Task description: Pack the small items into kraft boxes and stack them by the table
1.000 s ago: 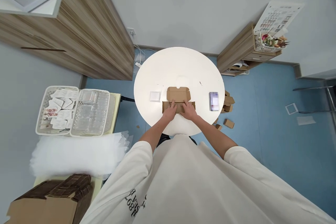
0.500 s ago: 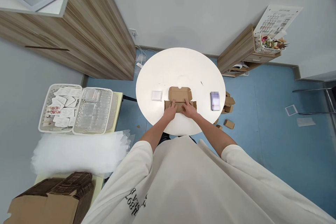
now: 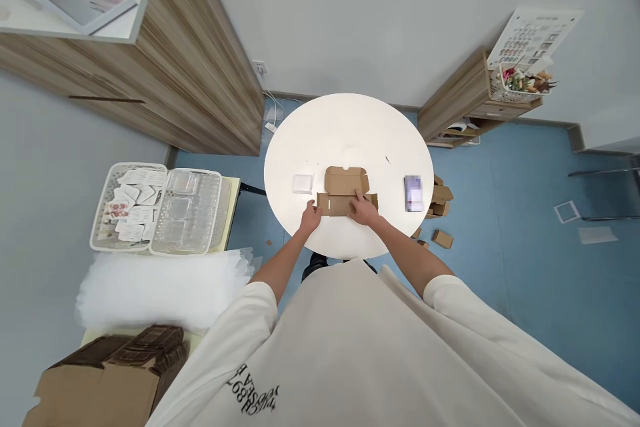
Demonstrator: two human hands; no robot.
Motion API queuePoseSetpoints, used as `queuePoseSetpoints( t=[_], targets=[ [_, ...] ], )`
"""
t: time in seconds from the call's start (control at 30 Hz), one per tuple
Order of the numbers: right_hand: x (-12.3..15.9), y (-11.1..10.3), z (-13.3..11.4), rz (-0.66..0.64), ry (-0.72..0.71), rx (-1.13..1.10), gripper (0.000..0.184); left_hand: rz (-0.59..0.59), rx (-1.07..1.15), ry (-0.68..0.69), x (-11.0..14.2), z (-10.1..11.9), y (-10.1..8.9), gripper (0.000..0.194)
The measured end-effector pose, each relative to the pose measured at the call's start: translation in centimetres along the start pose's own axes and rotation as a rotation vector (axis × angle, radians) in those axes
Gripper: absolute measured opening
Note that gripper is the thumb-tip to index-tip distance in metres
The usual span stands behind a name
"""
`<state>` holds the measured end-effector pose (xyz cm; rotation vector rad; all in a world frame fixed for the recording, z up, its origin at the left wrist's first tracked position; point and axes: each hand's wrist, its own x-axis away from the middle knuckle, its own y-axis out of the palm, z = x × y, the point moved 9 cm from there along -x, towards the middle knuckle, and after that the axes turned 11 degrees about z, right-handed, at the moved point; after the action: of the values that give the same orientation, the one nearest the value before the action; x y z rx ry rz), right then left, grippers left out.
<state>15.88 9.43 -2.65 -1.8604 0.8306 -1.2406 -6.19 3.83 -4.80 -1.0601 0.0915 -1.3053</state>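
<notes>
A brown cardboard box [image 3: 345, 180], partly folded, lies on the white round table [image 3: 345, 127] in front of me. Its lid panel stretches away from me, and a long narrow panel runs along the near side. My left hand [image 3: 311, 216] is at the left end of this near part, fingers bent around its side edge. Toward the right end, my right hand [image 3: 364, 209] grips the near panel, with fingers reaching over its fold. To the left of the box sits a small clear flat case [image 3: 303, 183]; a purple packet [image 3: 413, 193] lies to its right.
White baskets [image 3: 161, 240] with cards and clear cases stand on a side table at left, beside a stack of translucent bags [image 3: 165, 290] and flattened cardboard [image 3: 100, 387]. Small brown boxes [image 3: 443, 238] lie on the floor at right. A wooden cabinet [image 3: 220, 80] rises at far left.
My left hand has slid left from the middle of the near panel to the box's left end. My right hand stays at the right part. The view has shifted slightly.
</notes>
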Motion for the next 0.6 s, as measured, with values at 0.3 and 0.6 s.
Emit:
queuePoseSetpoints(
  t=[0.3, 0.6],
  targets=[
    [0.0, -0.1, -0.1, 0.003, 0.002, 0.006, 0.038, -0.081, 0.151, 0.005, 0.2, 2.5, 2.0, 0.041],
    [-0.3, -0.2, -0.3, -0.010, 0.005, 0.024, 0.060, -0.107, -0.006, 0.105, 0.2, 4.4, 2.5, 0.041]
  ],
)
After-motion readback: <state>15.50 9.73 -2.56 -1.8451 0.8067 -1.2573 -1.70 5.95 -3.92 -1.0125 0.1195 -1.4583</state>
